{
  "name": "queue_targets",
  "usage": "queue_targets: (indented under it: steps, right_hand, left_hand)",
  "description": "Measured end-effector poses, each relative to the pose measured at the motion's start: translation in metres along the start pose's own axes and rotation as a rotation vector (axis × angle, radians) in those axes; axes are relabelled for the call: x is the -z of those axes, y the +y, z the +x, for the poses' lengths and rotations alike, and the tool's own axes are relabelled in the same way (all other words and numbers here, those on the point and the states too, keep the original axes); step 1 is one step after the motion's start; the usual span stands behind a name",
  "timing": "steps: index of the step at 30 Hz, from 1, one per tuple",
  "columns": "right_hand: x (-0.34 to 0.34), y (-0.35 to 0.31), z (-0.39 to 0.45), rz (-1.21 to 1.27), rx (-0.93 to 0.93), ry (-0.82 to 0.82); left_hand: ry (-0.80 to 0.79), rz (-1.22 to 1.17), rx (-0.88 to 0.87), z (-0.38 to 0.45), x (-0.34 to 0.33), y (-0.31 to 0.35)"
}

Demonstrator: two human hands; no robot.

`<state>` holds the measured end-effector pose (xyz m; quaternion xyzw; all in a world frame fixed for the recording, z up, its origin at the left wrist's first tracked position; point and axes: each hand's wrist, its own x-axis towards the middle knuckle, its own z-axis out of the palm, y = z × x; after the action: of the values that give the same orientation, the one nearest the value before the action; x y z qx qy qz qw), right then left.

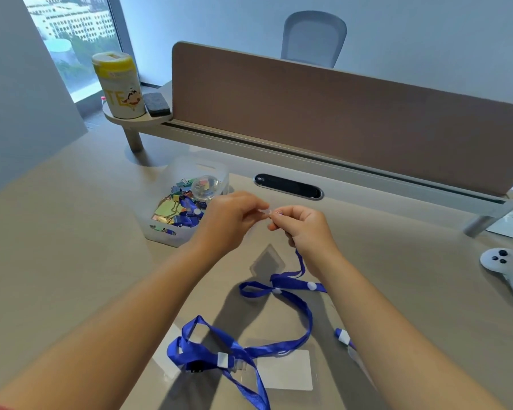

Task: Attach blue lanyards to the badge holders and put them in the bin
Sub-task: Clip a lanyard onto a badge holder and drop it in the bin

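Here, the translucent white plastic bin (172, 229) holds coloured binder clips, a clear round tub and one blue lanyard. Above the beige desk (71, 261), the left hand (228, 220) and right hand (304, 229) pinch a small clear clip (264, 212) between curled fingertips. Its blue ribbon lanyard (301, 263) trails beneath the right hand, beside a clear badge holder (267, 263). Another blue lanyard (208, 347) lies nearer, across a second holder.
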<state>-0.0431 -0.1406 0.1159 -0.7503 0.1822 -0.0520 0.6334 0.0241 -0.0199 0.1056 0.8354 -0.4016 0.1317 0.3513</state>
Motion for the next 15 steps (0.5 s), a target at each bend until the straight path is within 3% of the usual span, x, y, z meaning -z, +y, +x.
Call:
queue_targets:
  steps: [6, 15]
  right_hand:
    - [-0.005, -0.002, 0.004, -0.155, 0.111, 0.066]
    - [-0.012, -0.007, 0.005, -0.236, 0.114, 0.011]
  left_hand:
    - [-0.056, 0.098, -0.103, 0.003, 0.009, 0.002]
    - [-0.183, 0.238, -0.162, 0.004, 0.018, -0.001]
